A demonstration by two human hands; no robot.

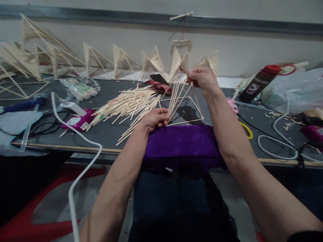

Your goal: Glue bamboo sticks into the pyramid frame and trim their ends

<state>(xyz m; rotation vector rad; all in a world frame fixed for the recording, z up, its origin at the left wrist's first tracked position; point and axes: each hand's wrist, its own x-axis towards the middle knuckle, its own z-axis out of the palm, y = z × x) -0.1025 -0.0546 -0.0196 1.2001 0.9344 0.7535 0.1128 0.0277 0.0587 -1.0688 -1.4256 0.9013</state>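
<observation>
On the dark table in front of me stands a small frame of thin wooden sticks (186, 121), with several sticks fanned up from its near left corner. My left hand (159, 119) is closed at that lower corner, thumb and fingers pinching the stick ends. Higher up, my right hand (202, 79) pinches the upper end of a stick that slants down toward the left hand. Whether that end touches the frame's top is hidden by the fingers. Left of the frame lies a loose pile of wooden sticks (131, 102).
Finished-looking stick models (153, 62) line the wall. A purple cloth (181, 141) covers the near edge. Left are a magenta device (84, 121), a white cable (85, 168) and a bagged stick bundle (79, 88). Right are a dark bottle (259, 84) and a plastic bag (295, 90).
</observation>
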